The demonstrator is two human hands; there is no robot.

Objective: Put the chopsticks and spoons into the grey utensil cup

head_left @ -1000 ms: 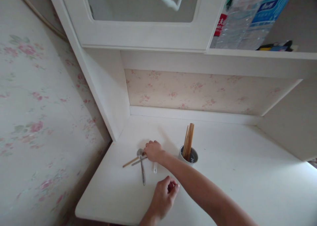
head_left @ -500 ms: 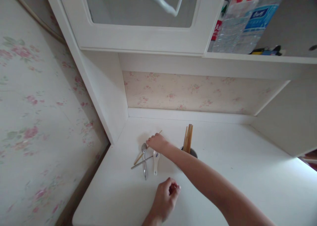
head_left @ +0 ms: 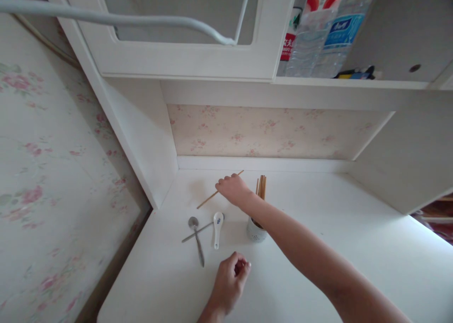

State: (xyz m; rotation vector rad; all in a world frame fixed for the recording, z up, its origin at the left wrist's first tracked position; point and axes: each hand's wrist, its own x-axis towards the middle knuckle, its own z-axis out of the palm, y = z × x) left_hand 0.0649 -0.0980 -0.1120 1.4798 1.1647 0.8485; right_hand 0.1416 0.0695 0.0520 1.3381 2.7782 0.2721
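Note:
My right hand (head_left: 233, 189) is raised above the white desk (head_left: 318, 247), closed on a wooden chopstick (head_left: 209, 199) that slants down to the left. Just right of it stands a white holder cup (head_left: 255, 231) with several more chopsticks (head_left: 262, 187) upright in it. Below the held chopstick lie a metal spoon (head_left: 196, 235), a second metal utensil (head_left: 198, 230) crossing it, and a white ceramic spoon (head_left: 217, 221). My left hand (head_left: 230, 279) rests near the desk's front edge with its fingers curled loosely; nothing shows in it.
A white cabinet side panel (head_left: 141, 134) walls in the desk on the left, with flowered wallpaper (head_left: 53, 172) beyond. Overhead is a shelf (head_left: 354, 83) with water bottles (head_left: 318, 35) and a cabinet door with a white cable (head_left: 141, 20) across it.
My right hand picked one chopstick up off the desk and lifted it up and to the right, toward the holder. The spoons stayed put; my left hand barely moved.

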